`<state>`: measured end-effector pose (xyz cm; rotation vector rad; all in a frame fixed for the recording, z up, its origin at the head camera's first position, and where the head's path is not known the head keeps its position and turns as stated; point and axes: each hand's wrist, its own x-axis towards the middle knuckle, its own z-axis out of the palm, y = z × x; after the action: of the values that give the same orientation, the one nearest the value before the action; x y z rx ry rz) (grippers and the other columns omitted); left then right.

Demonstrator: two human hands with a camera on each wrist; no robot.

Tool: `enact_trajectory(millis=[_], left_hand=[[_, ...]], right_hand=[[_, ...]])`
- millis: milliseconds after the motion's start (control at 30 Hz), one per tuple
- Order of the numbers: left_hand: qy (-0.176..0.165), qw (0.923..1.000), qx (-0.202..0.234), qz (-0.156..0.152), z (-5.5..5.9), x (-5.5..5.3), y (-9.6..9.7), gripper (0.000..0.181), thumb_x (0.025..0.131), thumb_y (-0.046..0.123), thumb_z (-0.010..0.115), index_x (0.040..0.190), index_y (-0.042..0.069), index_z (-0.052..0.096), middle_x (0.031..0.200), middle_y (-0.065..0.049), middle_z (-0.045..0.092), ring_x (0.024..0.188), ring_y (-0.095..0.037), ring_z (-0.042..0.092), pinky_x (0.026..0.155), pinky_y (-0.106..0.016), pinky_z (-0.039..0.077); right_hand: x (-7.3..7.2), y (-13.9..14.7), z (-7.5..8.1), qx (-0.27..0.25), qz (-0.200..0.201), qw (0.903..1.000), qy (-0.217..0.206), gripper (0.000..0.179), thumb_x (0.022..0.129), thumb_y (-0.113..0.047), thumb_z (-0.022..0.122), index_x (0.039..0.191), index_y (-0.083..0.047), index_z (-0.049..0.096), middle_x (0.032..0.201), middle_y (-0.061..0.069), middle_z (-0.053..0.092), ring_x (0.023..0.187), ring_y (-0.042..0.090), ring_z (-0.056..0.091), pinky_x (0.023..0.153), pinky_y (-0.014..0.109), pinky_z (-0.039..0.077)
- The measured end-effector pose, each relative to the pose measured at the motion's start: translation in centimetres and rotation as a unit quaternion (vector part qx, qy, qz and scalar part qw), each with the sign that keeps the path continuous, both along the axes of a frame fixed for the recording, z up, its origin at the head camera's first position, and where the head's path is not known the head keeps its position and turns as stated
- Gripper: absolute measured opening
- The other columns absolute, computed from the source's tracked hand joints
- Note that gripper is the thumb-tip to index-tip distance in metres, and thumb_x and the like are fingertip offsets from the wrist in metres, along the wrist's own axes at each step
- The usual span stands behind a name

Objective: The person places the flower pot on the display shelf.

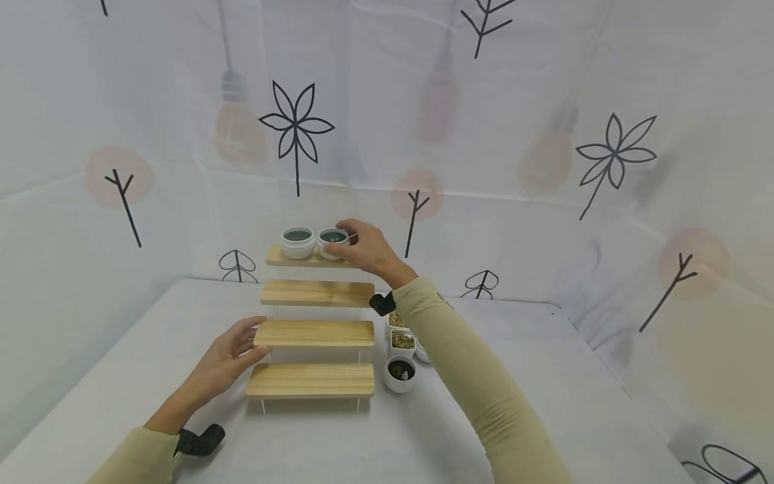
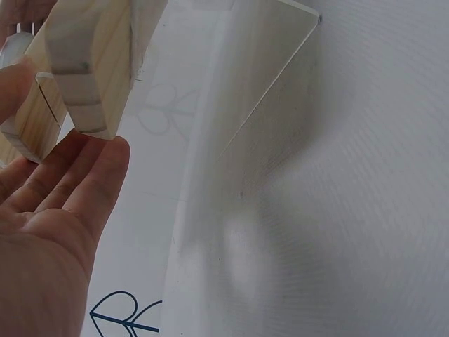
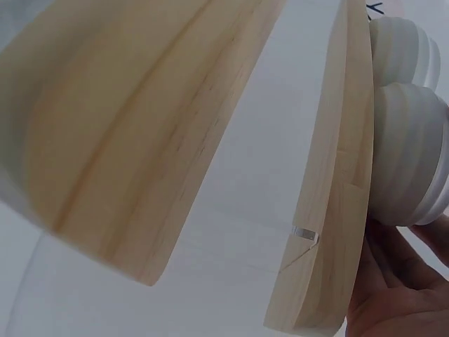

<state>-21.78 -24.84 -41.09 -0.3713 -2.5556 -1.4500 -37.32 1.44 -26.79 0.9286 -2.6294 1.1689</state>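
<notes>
A stepped display stand with several pale wooden shelves rises in the head view. On its top shelf (image 1: 284, 259) two white ribbed pots stand side by side, dark green inside. My right hand (image 1: 371, 252) grips the right-hand pot (image 1: 324, 245), thumb in front and fingers behind; the left-hand pot (image 1: 297, 249) stands free beside it. In the right wrist view that pot (image 3: 405, 154) sits against the board, and the fingers are partly hidden. My left hand (image 1: 225, 363) holds the left end of a lower shelf (image 1: 314, 333) between thumb and fingers.
Right of the stand, a white pot (image 1: 400, 384) with dark contents stands on the white table (image 1: 290, 450). Behind it are small white containers (image 1: 402, 341) of grainy material, partly hidden by my right arm. A printed white cloth (image 1: 363, 154) hangs behind.
</notes>
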Motion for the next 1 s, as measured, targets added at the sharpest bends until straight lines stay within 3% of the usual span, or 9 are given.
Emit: enact_trajectory(millis=[333, 767, 1000], left_hand=[[-0.005, 1.0000, -0.001, 0.004, 0.1, -0.1, 0.3, 0.064, 0.092, 0.030, 0.065, 0.144, 0.008, 0.035, 0.136, -0.025, 0.049, 0.120, -0.044, 0.051, 0.092, -0.051, 0.050], [-0.007, 0.9998, -0.012, 0.012, -0.4, -0.1, 0.0, 0.066, 0.091, 0.035, 0.065, 0.144, 0.007, 0.035, 0.135, -0.026, 0.049, 0.120, -0.045, 0.051, 0.092, -0.052, 0.050], [-0.002, 0.9998, -0.017, 0.011, -0.1, -0.1, 0.1, 0.065, 0.092, 0.035, 0.064, 0.143, 0.007, 0.035, 0.135, -0.026, 0.049, 0.119, -0.045, 0.051, 0.092, -0.051, 0.050]], right_hand=[[0.6, 1.6, 0.2, 0.007, -0.004, 1.0000, 0.005, 0.069, 0.083, -0.048, 0.068, 0.140, -0.015, 0.046, 0.127, 0.008, 0.056, 0.106, 0.019, 0.059, 0.081, 0.032, 0.054], [2.4, 6.3, -0.8, -0.022, -0.015, 0.9991, 0.032, 0.063, 0.085, -0.045, 0.067, 0.138, -0.017, 0.048, 0.126, 0.005, 0.057, 0.109, 0.020, 0.059, 0.091, 0.037, 0.051], [3.7, 8.4, -1.4, -0.032, -0.017, 0.9981, 0.050, 0.061, 0.085, -0.040, 0.068, 0.136, -0.014, 0.049, 0.123, 0.006, 0.057, 0.109, 0.023, 0.059, 0.095, 0.039, 0.050]])
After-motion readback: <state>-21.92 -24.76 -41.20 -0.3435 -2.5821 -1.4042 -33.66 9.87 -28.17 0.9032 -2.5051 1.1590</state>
